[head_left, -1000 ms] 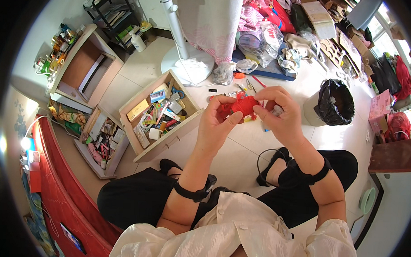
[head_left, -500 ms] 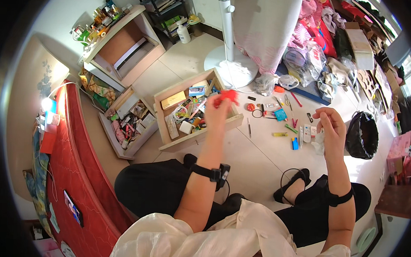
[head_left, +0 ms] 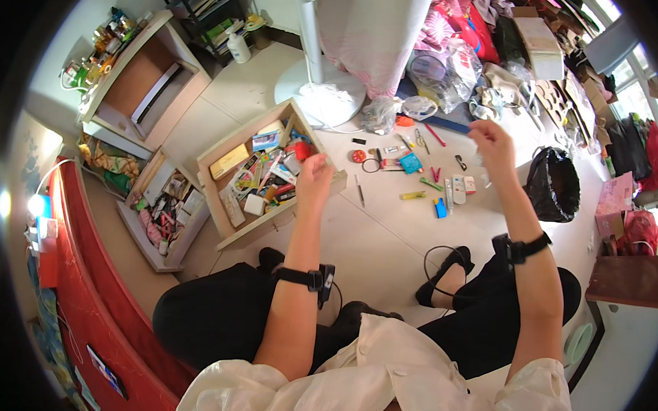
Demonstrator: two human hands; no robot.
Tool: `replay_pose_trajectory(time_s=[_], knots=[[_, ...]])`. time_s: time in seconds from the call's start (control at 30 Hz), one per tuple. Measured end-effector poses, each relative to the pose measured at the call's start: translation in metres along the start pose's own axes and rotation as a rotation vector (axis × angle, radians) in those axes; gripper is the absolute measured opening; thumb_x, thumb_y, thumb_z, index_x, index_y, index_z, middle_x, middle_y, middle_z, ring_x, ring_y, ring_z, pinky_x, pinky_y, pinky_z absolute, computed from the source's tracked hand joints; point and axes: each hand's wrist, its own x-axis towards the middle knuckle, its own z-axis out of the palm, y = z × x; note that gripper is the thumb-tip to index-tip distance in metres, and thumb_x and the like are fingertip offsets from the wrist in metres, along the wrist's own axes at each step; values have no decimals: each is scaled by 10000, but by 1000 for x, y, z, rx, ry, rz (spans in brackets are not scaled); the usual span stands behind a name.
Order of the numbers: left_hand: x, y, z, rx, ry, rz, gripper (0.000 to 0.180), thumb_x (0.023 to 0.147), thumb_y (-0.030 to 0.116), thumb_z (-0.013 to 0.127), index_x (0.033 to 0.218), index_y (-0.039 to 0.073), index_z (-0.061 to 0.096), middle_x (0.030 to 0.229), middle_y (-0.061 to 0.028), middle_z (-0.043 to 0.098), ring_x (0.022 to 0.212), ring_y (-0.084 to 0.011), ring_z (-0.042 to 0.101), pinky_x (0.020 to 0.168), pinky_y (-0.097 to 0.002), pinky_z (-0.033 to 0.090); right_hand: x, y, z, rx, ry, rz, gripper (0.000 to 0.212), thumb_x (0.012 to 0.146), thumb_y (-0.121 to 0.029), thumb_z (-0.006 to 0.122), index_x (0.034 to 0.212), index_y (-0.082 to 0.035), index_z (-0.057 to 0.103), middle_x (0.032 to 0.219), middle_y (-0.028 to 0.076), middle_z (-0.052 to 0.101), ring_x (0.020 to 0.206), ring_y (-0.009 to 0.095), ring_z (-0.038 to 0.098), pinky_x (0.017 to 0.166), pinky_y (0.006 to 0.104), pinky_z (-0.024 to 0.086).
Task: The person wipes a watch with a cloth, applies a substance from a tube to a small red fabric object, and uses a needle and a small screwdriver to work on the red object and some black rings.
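My left hand (head_left: 316, 179) is over the right side of a wooden drawer (head_left: 250, 235) full of small items, its fingers loosely bent. A red thing (head_left: 302, 151), its kind unclear, lies among the contents just beyond the fingertips and looks apart from them. Raised over the floor on the right, my right hand (head_left: 495, 152) has its fingers curled. A thin translucent piece of plastic (head_left: 486, 178) seems to hang from it, partly hidden. Below and left of that hand lie a blue lighter (head_left: 440, 208), a yellow-green tube (head_left: 413, 196), a blue square packet (head_left: 411, 163) and red scissors-like handles (head_left: 435, 174).
A second filled drawer (head_left: 141, 236) sits left, near the open cabinet (head_left: 176, 120). A black-lined bin (head_left: 554, 186) stands right of my right hand. Beyond the drawers rises a white pole on a round base (head_left: 282, 95). Bags and boxes pile up at the far right.
The view has swung to the right. The red thing, held in my left hand before, is now down in the drawer. My right hand has moved farther away with the translucent plastic.
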Motion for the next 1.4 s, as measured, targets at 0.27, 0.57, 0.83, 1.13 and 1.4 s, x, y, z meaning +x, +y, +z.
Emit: replay_pose_trajectory(time_s=[0.27,0.57,0.83,1.13,1.4], knots=[[-34,30,48,-293,-242,-36,128,863,91,501,950,29,572,849,-13,592,748,-68,535,655,-178,419,-3,122,84,-559,-287,40,282,758,-300,599,948,-94,629,1004,142,606,921,319,584,805,385,467],[-38,12,59,-240,-242,-224,145,873,101,501,969,18,570,895,-41,602,806,-98,560,710,-220,445,-8,161,179,-770,-349,245,446,741,-309,631,1045,-18,487,1050,153,512,877,330,595,698,412,503],[-24,8,62,-303,-172,-291,157,870,74,468,980,16,564,886,-52,597,783,-101,555,699,-213,439,-7,203,186,-951,-396,82,374,737,-180,630,1036,-42,453,1037,134,522,835,314,611,648,403,510],[-31,12,56,-327,-265,-371,265,885,154,504,1127,46,522,1034,-61,570,962,-129,531,830,-259,420,19,122,144,-57,-234,268,194,792,-125,528,930,-31,625,678,76,606,627,153,595,556,286,451],[-43,37,66,-973,-432,-160,400,931,257,385,1279,61,412,1255,-127,465,1154,-220,453,978,-337,337,-45,-8,131,344,-636,246,148,812,-103,534,864,-4,631,702,11,593,612,90,527,565,231,420]])
